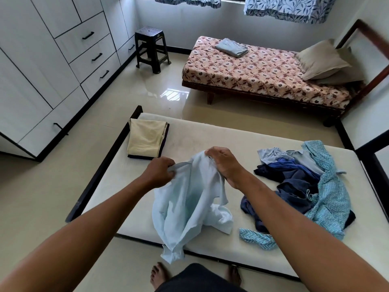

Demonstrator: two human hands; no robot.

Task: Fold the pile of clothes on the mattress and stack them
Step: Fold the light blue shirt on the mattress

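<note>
A pale blue garment (189, 207) hangs crumpled over the near edge of the white mattress (210, 135). My left hand (161, 171) grips its upper left edge. My right hand (223, 163) grips its top at the right, slightly higher. On the mattress's right side lies an unfolded pile of clothes (305, 186): dark blue, light blue and grey pieces with a teal zigzag-patterned cloth over them. At the far left corner sits a folded stack (147, 139), a cream piece on top of a dark one.
A bed with a floral sheet (263, 70) stands at the back, with a folded grey cloth (231, 47) and beige pillows (322, 60). A dark plastic stool (151, 49) and white wardrobe drawers (63, 60) line the left. My bare feet (159, 275) stand on glossy floor tiles.
</note>
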